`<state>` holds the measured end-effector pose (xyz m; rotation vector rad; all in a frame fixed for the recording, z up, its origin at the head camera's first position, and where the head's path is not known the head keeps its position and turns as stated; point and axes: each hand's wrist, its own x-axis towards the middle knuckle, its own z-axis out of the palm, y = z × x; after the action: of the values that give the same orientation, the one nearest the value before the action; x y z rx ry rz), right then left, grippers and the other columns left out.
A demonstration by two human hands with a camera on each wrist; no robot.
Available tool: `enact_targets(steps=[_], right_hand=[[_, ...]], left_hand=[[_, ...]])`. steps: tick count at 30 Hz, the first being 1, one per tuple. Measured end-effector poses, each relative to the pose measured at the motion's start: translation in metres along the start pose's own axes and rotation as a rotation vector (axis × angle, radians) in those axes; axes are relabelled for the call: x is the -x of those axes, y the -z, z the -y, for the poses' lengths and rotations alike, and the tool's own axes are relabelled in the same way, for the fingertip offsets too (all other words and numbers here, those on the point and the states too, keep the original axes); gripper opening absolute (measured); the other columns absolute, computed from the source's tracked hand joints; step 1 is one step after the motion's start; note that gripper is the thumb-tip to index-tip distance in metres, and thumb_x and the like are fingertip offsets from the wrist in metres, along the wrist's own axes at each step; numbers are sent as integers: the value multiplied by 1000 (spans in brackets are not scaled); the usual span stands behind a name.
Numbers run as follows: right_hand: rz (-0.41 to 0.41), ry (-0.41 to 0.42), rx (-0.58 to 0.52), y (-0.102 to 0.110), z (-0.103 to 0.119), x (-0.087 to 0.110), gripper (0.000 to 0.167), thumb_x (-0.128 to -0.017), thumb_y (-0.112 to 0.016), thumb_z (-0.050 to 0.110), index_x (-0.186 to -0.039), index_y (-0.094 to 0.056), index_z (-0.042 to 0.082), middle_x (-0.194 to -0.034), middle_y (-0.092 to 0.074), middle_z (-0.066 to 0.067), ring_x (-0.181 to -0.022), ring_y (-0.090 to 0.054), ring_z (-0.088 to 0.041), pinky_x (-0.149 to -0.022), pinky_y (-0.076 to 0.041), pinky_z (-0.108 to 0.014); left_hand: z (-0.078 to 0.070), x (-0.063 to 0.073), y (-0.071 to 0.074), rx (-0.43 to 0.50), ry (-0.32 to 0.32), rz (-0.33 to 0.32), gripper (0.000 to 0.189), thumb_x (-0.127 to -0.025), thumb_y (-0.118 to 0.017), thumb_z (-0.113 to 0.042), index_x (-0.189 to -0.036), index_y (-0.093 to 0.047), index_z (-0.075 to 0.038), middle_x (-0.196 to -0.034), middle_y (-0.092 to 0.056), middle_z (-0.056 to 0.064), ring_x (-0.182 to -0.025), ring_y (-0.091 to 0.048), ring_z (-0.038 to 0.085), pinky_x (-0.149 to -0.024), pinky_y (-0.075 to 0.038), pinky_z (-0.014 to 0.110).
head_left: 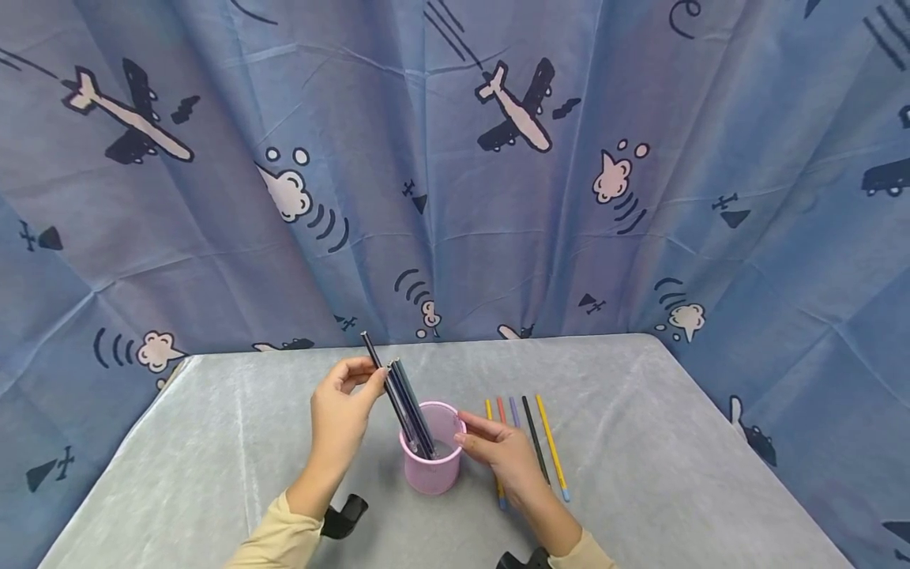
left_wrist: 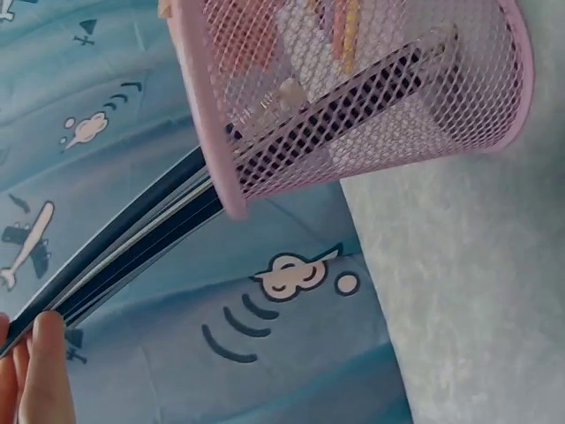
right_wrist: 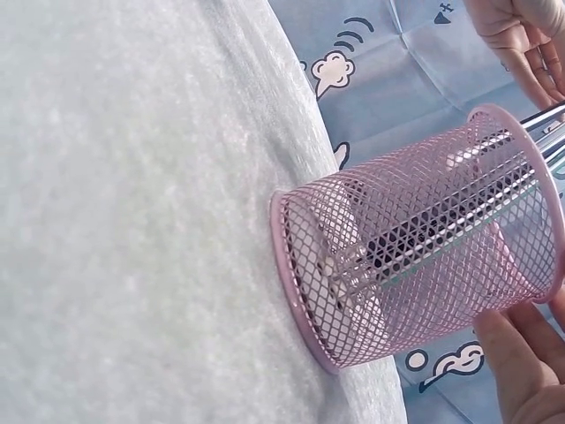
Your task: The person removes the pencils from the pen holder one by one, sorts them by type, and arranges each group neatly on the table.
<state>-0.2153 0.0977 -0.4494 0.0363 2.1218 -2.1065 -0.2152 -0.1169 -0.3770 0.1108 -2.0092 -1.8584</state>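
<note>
A pink mesh pen cup stands on the table. Several dark, slim pens lean left inside it, their lower ends near its floor. My left hand pinches one dark pen between thumb and fingers; its top sticks up past the hand and its lower end is in the cup. The tops of the other pens lie right by the thumb. On the cup's right side, my right hand grips the rim between thumb and fingers. The right wrist view shows the pens through the mesh.
Several pencils lie in a row right of the cup, among them a yellow pencil and a black pencil; my right hand partly covers the others. A pale cloth covers the table, and a blue patterned curtain hangs behind it.
</note>
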Motion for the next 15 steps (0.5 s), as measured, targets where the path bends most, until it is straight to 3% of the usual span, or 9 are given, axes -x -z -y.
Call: enact_targets(steps=[6,15], right_hand=[[-1,-8,-4,-1,-1,1,44,-88,-75,13,-129,-64,-1,-128,-67,-19,-107,-69,-13,-86,-60,-24],[-12,-15,18,0,-1,2,45,-88,-76,16,-129,-65,2,-129,-67,-17,-110,-69,-17,-87,-60,-26]], left_hand=[[-5,-2,3,41,-9,6,19,-89,-70,1,-106,-65,8,-98,-68,18,-79,-67,0,-75,-62,21],[-15,-11,17,141,14,-4,19,-91,-67,3,-108,-62,11,-84,-66,-10,-78,-68,3,-74,-62,23]])
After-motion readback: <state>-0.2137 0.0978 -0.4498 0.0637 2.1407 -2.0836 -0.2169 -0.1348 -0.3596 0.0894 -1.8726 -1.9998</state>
